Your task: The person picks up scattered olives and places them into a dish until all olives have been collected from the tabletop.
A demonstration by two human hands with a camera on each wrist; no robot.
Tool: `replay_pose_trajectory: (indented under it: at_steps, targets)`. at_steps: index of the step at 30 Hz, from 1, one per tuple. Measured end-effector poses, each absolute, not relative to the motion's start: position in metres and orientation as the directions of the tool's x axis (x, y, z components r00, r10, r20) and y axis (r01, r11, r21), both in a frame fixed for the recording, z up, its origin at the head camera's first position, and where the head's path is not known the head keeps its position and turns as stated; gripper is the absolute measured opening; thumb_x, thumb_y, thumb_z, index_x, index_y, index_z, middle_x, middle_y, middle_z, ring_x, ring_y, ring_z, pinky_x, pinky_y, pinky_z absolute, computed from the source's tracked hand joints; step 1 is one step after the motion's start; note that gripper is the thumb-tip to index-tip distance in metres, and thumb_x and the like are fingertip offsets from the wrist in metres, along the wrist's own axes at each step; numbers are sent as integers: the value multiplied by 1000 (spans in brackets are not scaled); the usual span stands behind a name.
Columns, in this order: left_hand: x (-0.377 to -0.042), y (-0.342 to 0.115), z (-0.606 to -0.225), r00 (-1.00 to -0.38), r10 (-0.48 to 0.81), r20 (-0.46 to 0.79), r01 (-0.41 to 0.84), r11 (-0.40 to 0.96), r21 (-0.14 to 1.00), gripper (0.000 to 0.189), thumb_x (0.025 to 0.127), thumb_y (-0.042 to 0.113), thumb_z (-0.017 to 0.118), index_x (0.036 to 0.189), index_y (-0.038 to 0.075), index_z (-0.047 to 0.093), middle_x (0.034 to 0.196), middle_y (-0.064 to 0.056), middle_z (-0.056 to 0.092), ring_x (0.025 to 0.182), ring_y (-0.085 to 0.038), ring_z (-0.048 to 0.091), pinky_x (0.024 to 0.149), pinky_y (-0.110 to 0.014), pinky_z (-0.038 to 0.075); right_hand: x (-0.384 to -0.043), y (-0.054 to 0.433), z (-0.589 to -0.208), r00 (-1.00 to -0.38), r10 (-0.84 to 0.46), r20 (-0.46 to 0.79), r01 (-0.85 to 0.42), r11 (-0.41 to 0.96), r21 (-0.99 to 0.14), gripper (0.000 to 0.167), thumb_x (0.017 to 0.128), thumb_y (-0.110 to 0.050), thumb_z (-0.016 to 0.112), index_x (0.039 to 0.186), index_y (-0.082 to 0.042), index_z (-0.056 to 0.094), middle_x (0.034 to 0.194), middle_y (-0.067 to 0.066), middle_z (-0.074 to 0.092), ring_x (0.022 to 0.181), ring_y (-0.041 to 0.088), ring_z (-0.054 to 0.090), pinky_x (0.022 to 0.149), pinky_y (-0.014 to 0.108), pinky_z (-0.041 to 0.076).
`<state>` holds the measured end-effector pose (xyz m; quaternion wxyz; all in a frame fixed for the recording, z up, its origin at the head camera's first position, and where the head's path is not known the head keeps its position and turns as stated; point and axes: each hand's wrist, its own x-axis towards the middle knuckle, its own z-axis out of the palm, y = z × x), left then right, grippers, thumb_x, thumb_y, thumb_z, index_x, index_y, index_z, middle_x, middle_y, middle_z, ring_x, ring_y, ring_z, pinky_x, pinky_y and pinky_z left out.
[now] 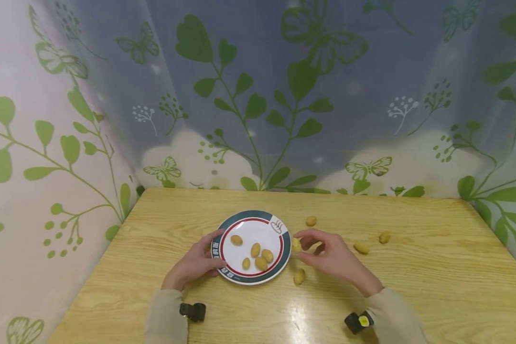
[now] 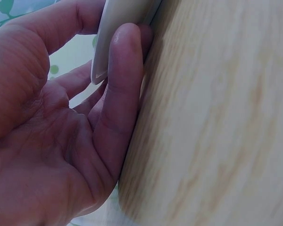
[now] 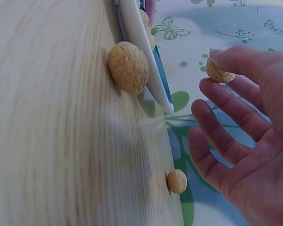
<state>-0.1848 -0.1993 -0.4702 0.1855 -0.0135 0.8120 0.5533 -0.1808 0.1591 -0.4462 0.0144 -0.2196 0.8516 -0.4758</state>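
Nut (image 1: 297, 245) partly covered | right hand (image 1: 328, 254) pinches it | left hand (image 1: 195, 263) grips plate (image 1: 260, 231), cut off in left-wrist view

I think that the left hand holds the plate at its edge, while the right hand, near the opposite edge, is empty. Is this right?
Not quite: the right hand isn't empty; the right wrist view shows it pinching a wrinkled brownish piece. The rest is right: the left hand holds the plate at its edge.

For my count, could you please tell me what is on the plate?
Five yellowish nut-like pieces lie on the plate; the left hand covers a patch of its left edge, unseen there.
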Motion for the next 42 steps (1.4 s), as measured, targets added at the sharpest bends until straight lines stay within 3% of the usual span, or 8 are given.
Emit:
replay_pose_trajectory:
  at_steps: [11, 23, 29, 36, 42]
  targets:
    - [-184, -200, -468, -926, 209, -314, -215, 391, 895, 83, 89, 8, 77, 159, 18, 33, 121, -17, 65, 67, -15, 61, 65, -28, 56, -187, 141, -444, -898, -401, 179, -352, 413, -840, 35, 89, -22, 80, 122, -14, 72, 102, 3, 72, 96, 22, 68, 76, 27, 56]
    - [-185, -199, -468, -928, 187, -321, -232, 383, 894, 83, 89, 7, 77, 159, 20, 34, 127, -19, 62, 69, -16, 62, 65, -28, 56, -192, 125, -445, -885, -421, 200, -374, 386, -844, 34, 88, -20, 81, 121, -15, 72, 99, 1, 74, 96, 30, 68, 75, 27, 56]
    - [-184, -200, -469, -927, 197, -319, -224, 390, 893, 84, 89, 7, 77, 159, 19, 33, 117, -17, 66, 66, -15, 60, 65, -28, 55, -194, 118, -444, -878, -423, 223, -396, 380, -836, 34, 88, -20, 81, 121, -16, 72, 98, 0, 73, 95, 28, 69, 74, 26, 55]
    - [-185, -202, -471, -927, 215, -309, -216, 367, 905, 84, 89, 7, 76, 160, 18, 32, 125, -20, 63, 70, -15, 63, 65, -28, 56, -196, 110, -442, -864, -441, 242, -422, 373, -827, 34, 89, -21, 81, 121, -17, 72, 100, 0, 74, 93, 20, 69, 73, 27, 55]
    - [-185, -202, -471, -926, 222, -307, -212, 367, 906, 84, 89, 7, 76, 160, 18, 32, 125, -20, 63, 70, -15, 62, 65, -28, 56, -198, 103, -441, -861, -452, 234, -421, 373, -827, 36, 89, -22, 81, 122, -18, 71, 101, 0, 73, 95, 24, 69, 75, 27, 56]
